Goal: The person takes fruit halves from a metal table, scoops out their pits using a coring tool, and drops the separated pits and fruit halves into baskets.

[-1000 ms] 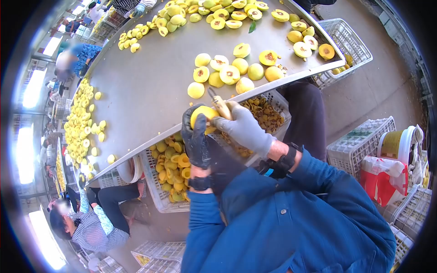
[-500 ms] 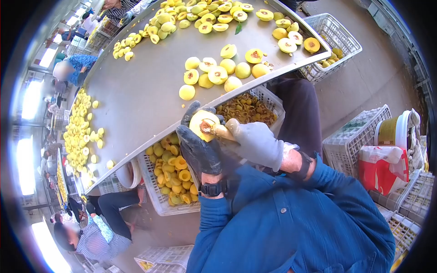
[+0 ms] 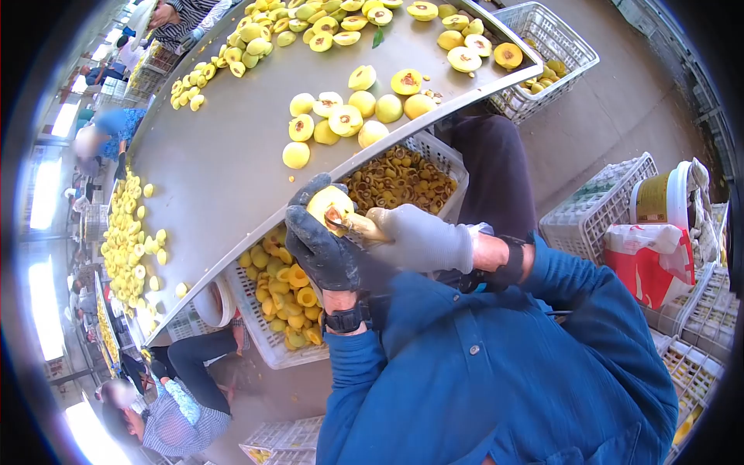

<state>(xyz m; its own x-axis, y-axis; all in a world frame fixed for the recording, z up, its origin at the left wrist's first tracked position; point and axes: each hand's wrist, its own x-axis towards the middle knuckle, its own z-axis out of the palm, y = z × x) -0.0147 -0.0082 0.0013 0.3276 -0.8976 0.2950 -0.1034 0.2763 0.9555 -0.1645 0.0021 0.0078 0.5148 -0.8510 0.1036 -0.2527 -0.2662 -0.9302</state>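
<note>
My left hand (image 3: 319, 246), in a dark glove, cups a yellow peach half (image 3: 322, 203) with its cut face and brown pit hollow turned toward my right hand. My right hand (image 3: 428, 239), in a grey glove, is closed around a short wooden-handled pitting tool (image 3: 363, 225). The tool's tip sits at the pit hollow; its exact shape is hard to make out. Both hands are just off the edge of the metal table (image 3: 225, 178). On the table nearby lies a group of peach halves (image 3: 346, 120), some cut side up.
Below the table edge, one crate (image 3: 463, 182) holds brownish pit scraps, another (image 3: 267, 349) hollowed peach halves. More peaches pile along the table's far and left sides. Crates, a bucket (image 3: 663, 198) and a red-white bag (image 3: 647, 260) stand at right. Other people sit at left.
The view has shifted slightly, so the table and crates appear further left and higher. My hands stay together, and the peach half has tilted with the tool still at its hollow.
</note>
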